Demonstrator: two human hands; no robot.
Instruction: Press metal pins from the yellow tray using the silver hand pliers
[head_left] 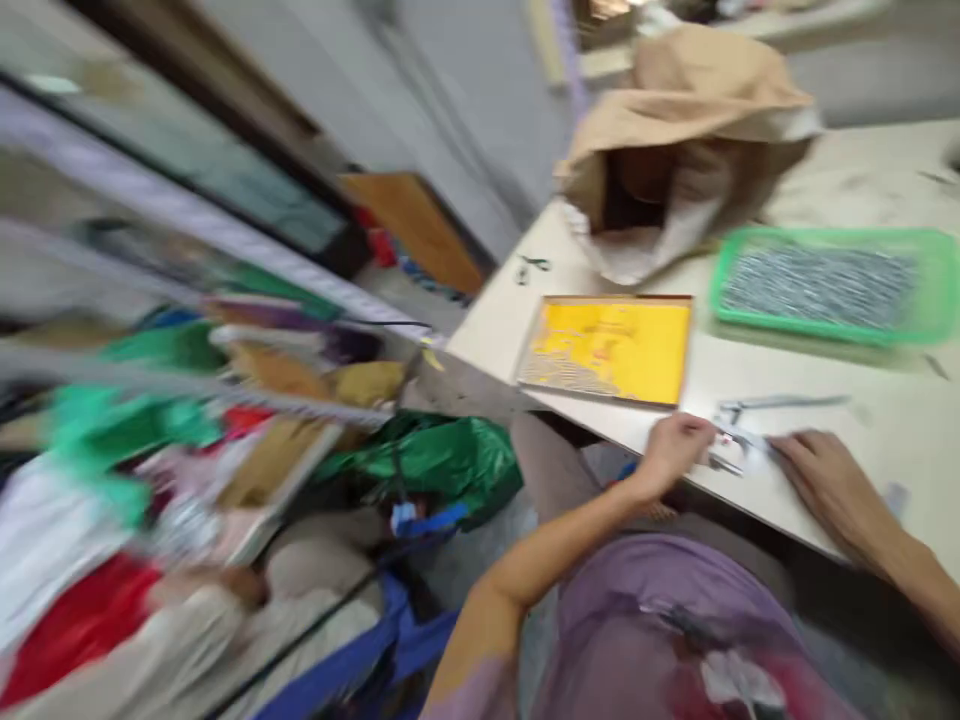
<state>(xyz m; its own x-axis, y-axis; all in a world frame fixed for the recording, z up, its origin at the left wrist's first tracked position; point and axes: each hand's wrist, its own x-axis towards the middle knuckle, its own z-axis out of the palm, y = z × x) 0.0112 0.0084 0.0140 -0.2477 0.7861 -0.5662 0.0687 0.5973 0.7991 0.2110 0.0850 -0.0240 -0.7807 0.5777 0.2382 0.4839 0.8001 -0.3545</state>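
Note:
My left hand is closed in a pinch at the left end of a small metal device on the table edge. What its fingertips hold is too small and blurred to make out. My right hand rests on the tabletop, fingers bent together at the right end of the device; anything in them is hidden. Just behind the device lies a thin grey metal bar. Left of it, a shallow yellow tray carries many small, thin pale pieces, mostly along its left and front side.
A green plastic bin full of small metal pieces stands behind my right hand. An open tan sack sits at the back. Small black scissors lie by the left edge. Fabric and bags, including a green bag, fill the left side.

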